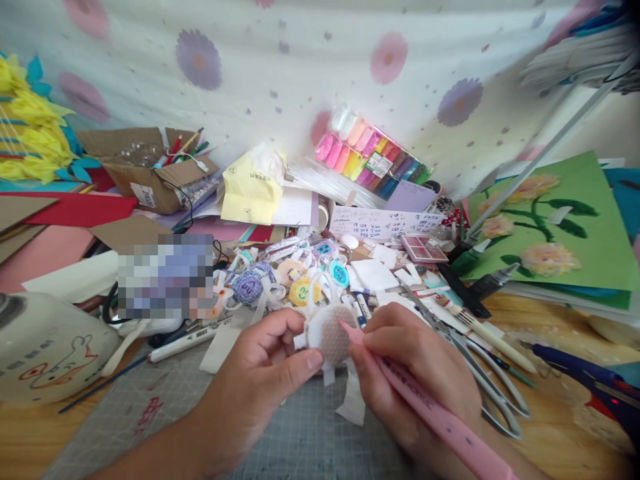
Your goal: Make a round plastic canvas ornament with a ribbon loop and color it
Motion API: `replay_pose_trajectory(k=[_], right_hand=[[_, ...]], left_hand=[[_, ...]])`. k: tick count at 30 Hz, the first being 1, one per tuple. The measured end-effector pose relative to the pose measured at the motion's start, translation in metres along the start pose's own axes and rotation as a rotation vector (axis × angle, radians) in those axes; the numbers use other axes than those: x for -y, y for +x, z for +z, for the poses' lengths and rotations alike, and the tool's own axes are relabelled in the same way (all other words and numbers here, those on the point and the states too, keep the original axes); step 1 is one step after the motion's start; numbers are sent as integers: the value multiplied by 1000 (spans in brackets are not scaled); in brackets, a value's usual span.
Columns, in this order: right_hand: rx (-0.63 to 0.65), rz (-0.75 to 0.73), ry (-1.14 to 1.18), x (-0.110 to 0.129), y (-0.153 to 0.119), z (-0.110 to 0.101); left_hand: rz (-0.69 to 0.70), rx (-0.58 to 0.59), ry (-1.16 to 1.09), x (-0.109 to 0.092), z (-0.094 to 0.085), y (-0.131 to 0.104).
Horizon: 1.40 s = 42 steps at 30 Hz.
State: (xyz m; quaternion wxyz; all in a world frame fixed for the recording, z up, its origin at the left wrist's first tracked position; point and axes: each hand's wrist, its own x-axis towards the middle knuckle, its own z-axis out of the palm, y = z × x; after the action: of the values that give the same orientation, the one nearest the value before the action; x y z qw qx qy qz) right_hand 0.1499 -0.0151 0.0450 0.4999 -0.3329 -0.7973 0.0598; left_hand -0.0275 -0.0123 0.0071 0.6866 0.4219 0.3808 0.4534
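Observation:
My left hand [275,373] pinches a small rounded white craft piece [334,333], thumb in front and fingers behind. Its face has a bumpy, dotted texture with a pinkish-brown tint on part of it, and a white loop rises from its top. In my right hand [415,373] is a pink marker pen [430,407], gripped like a pencil. The pen's tip meets the upper right of the textured face, or sits very close to it. Both hands are above a grey cutting mat [185,400]. Just behind them lie several small coloured pieces, including a yellow one [305,291] and a purple one [253,283].
Scissors [483,373] and a blue glue gun [575,367] lie at the right. A white painted jar [60,347] stands at the left. Behind are a cardboard box [135,177], coloured clay packs [375,150] and a green flower picture [565,220]. Paper scraps [373,275] crowd the middle.

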Motion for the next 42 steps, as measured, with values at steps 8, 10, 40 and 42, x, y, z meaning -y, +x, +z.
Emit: replay_pose_trajectory(k=[8, 10, 40, 42], right_hand=[[11, 31, 86, 1, 3, -1], [-29, 64, 162, 3, 2, -1], [-129, 92, 156, 3, 0, 6], [-59, 30, 159, 2, 2, 5]], left_hand=[[14, -16, -46, -2, 3, -2], [10, -31, -64, -3, 5, -1], [4, -9, -74, -6, 5, 1], [10, -17, -61, -6, 4, 2]])
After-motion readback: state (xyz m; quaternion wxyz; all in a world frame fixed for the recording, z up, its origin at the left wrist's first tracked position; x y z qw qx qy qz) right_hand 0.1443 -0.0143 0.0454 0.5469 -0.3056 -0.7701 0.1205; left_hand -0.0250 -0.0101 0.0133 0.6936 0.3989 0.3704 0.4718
